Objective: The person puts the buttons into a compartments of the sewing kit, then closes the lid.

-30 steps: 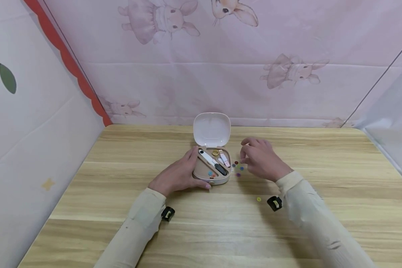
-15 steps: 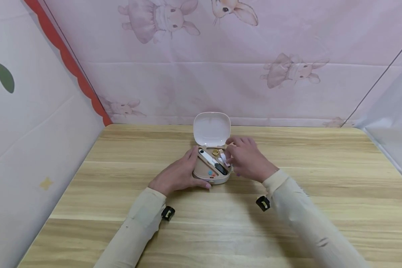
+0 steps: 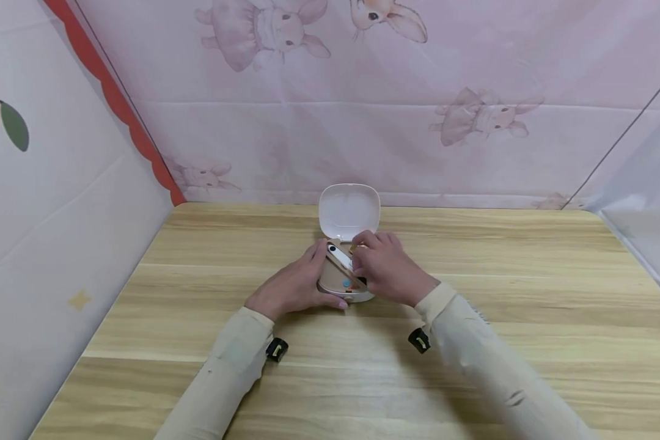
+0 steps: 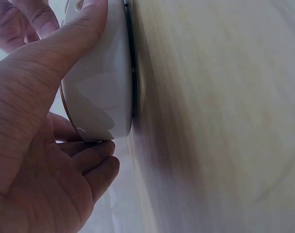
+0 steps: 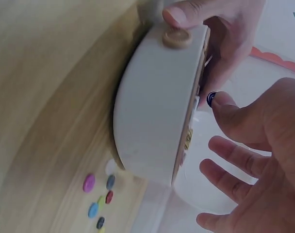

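Round dark button [image 5: 211, 98] touches right fingers [image 5: 235, 117] over smooth box [image 5: 147, 107]

Head view: diffuse, moderately bright illumination, consistent with overhead light; a soft shadow spreads over the bench [image 3: 330, 379] beside the right sleeve [image 3: 489, 360], and a faint pale sheen lies across the middle. The white lid [image 3: 349, 211] reflects brightly. Wide-angle projection splays the bench's sides; fine detail is soft. Left wrist view: dimmer, with a cool cast; the left hand [image 4: 31, 126] is shaded, a dark reflection marks the glossy case [image 4: 96, 92], and shadow bands its base. Right wrist view: hazy, low in contrast; the scattered buttons [image 5: 89, 182] have soft edges.
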### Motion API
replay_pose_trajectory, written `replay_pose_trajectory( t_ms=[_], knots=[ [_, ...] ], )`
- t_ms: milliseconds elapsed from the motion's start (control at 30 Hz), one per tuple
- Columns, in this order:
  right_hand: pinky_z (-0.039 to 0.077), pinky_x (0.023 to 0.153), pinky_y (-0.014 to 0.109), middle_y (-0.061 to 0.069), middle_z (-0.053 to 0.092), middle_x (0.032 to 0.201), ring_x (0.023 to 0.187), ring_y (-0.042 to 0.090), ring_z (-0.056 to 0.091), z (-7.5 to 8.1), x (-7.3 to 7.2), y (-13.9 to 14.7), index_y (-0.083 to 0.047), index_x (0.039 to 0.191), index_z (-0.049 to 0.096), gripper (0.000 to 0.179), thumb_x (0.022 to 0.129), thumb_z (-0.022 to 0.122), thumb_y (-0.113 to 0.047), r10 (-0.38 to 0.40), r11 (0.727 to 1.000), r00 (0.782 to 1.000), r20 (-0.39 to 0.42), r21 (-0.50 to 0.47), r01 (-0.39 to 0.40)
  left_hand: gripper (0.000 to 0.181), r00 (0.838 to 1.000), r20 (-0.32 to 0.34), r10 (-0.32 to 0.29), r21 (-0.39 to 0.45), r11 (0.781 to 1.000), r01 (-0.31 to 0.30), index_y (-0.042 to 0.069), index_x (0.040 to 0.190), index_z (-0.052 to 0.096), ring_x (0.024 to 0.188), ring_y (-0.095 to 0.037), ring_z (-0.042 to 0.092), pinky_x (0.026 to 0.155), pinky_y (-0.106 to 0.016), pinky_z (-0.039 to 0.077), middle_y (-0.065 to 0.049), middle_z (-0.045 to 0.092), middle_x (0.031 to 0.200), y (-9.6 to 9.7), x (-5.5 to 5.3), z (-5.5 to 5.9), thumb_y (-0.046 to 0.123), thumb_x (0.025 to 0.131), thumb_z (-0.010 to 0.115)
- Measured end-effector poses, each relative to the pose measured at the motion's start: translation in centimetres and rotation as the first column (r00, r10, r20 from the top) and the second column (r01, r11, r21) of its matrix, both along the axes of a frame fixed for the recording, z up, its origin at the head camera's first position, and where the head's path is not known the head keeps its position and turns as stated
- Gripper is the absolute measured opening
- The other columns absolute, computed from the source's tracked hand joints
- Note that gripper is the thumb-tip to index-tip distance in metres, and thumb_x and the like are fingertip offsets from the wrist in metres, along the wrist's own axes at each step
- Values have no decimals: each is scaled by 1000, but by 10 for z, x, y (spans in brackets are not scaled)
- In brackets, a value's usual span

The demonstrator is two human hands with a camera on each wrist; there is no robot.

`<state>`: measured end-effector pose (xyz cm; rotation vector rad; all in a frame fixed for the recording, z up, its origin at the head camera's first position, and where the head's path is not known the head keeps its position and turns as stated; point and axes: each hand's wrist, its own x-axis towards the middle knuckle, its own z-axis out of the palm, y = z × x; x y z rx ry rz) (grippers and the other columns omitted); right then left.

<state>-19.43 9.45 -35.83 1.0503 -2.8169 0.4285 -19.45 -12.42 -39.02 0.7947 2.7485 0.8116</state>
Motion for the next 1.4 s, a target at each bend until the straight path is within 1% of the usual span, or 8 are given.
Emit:
replay_pose_trajectory(
  t_ms=[200, 433, 567, 667, 767, 1000, 1200, 1400],
  knots=[
    [34, 104, 54, 12, 58, 129, 121, 36, 50, -1, 2, -8, -15, 81, 66, 16, 87, 81, -14, 19, 1000, 999, 42, 10, -19, 123, 1000, -2, -4, -13, 1000, 4, 12, 163, 7, 130, -19, 47, 106, -38, 45, -5, 31, 155, 0, -1, 1, 57, 77, 83],
    [35, 106, 55, 12, 58, 130, 126, 34, 49, -4, 3, -14, -16, 80, 66, 16, 89, 78, -13, 45, 999, 998, 32, 25, -46, 120, 1000, -14, -8, -17, 1000, 8, 13, 161, 11, 131, -20, 47, 106, -39, 45, -6, 32, 155, -1, -1, 0, 58, 76, 83],
    [34, 107, 55, 12, 58, 133, 128, 33, 47, -6, 4, -16, -15, 81, 68, 14, 90, 78, -13, 55, 998, 997, 57, 15, -56, 121, 1000, -20, -7, -25, 1000, 7, 13, 162, 11, 132, -20, 47, 107, -39, 45, -6, 31, 156, -1, -2, -1, 59, 76, 83],
    [33, 108, 57, 12, 58, 132, 129, 33, 46, -8, 4, -16, -16, 80, 67, 14, 90, 78, -12, 59, 998, 996, 69, 6, -59, 120, 1000, -16, -7, -21, 1000, 6, 14, 161, 12, 132, -20, 47, 107, -39, 45, -7, 31, 156, -1, -1, -1, 58, 76, 83],
    [33, 108, 57, 12, 58, 131, 129, 32, 46, -10, 4, -16, -17, 79, 66, 16, 89, 78, -11, 60, 998, 996, 63, 6, -60, 119, 1000, -13, -7, -15, 1000, 7, 14, 161, 12, 131, -20, 47, 106, -39, 45, -7, 32, 156, -1, -1, -1, 57, 76, 83],
    [34, 106, 56, 11, 59, 131, 130, 33, 45, -11, 4, -16, -17, 79, 67, 16, 90, 77, -11, 58, 998, 996, 62, 7, -59, 121, 1000, -26, -11, -11, 1000, 11, 12, 162, 11, 133, -22, 47, 106, -40, 45, -8, 31, 157, -1, 0, -1, 57, 76, 84],
    [34, 106, 55, 12, 59, 133, 131, 33, 45, -10, 5, -16, -17, 80, 68, 15, 90, 77, -12, 62, 998, 996, 68, 9, -62, 122, 1000, -8, 1, -26, 1000, -1, 14, 163, 8, 134, -22, 46, 107, -40, 45, -7, 28, 160, 0, 0, -1, 59, 76, 82],
    [35, 102, 53, 12, 58, 133, 130, 33, 46, -10, 4, -16, -18, 80, 68, 15, 90, 77, -12, 61, 998, 996, 64, 3, -61, 123, 1000, -6, 2, -25, 1000, -2, 14, 163, 7, 135, -22, 45, 107, -41, 44, -9, 27, 161, 0, 0, -1, 58, 76, 83]
  ],
)
